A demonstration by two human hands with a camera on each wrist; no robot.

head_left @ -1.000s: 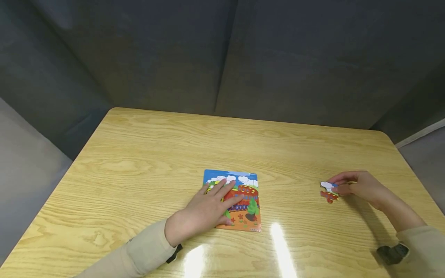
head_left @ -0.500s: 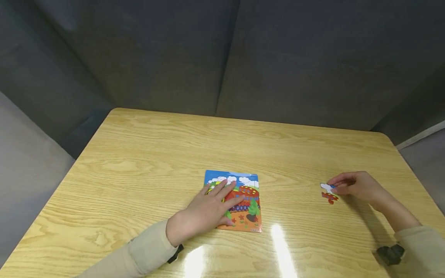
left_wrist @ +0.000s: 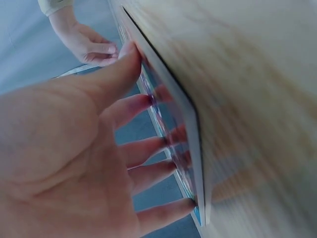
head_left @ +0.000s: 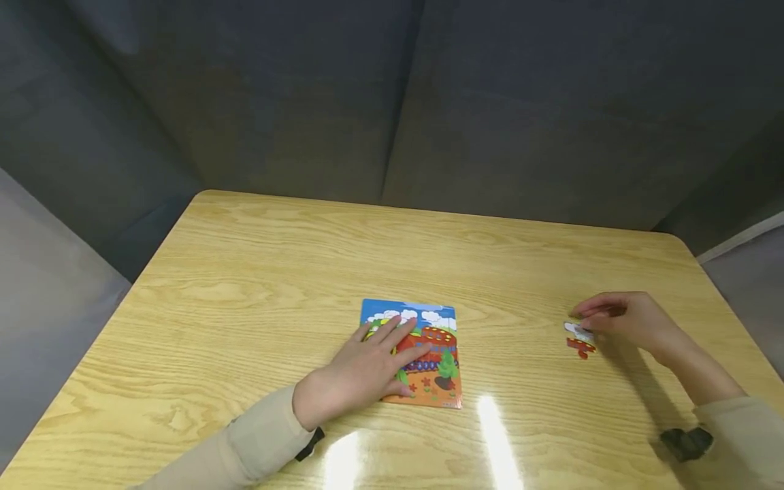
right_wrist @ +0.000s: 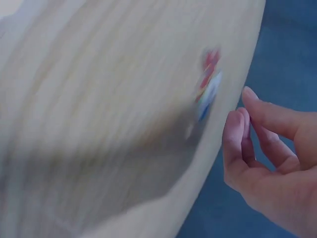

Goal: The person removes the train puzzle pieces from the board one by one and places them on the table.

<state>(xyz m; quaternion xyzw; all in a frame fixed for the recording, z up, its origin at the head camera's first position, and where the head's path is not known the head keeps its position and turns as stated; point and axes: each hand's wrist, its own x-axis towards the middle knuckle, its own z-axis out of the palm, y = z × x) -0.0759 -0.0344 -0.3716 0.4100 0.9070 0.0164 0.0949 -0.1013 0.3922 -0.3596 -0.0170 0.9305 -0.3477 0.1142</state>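
My left hand rests with spread, straight fingers on a square jigsaw puzzle, which shows a sky, clouds, a red building and a tree. In the left wrist view, the fingertips touch the face of the thin puzzle board near its edge. Farther right, puzzle pieces in white, blue and red lie on the table. Above them is my right hand, fingers loosely bent. The right wrist view shows this hand raised off the table, holding nothing, apart from the blurred pieces.
The wooden table has rounded far corners, with a dark curtain hanging behind it. Bright light reflections streak the surface near the front. A dark wrist strap shows at the right sleeve.
The right fingers held a piece at the loose pieces earlier; now they have let go and lifted slightly up from it. The left hand and the puzzle have stayed in place.
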